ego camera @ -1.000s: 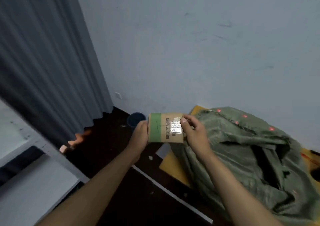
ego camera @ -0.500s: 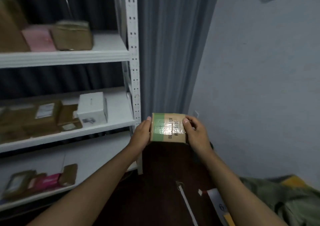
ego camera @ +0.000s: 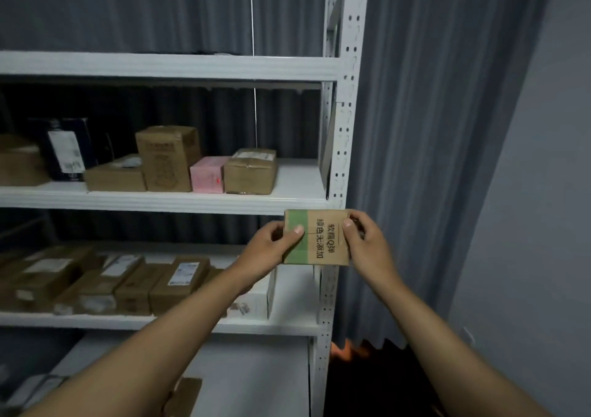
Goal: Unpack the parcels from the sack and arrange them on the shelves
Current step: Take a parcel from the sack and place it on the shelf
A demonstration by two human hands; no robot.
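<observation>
A small brown cardboard parcel (ego camera: pixel 323 240) with a green band and dark printed characters is held in front of the white shelf unit's right post (ego camera: pixel 343 147). My left hand (ego camera: pixel 265 248) grips its left end with the thumb on the green band. My right hand (ego camera: pixel 364 245) grips its right end. The parcel hovers at the height between the middle shelf (ego camera: pixel 297 189) and the lower shelf (ego camera: pixel 287 317). The sack is out of view.
The middle shelf carries several brown boxes (ego camera: pixel 169 157), a pink box (ego camera: pixel 208 173) and a dark box (ego camera: pixel 64 151), with bare board at its right end. The lower shelf holds several flat brown parcels (ego camera: pixel 179 282) and a white box (ego camera: pixel 259 301). Grey curtain (ego camera: pixel 431 128) hangs right.
The view has swung from the sack on the floor up and left to the shelves. Both hands keep hold of the parcel, which now faces the shelf unit's right end.
</observation>
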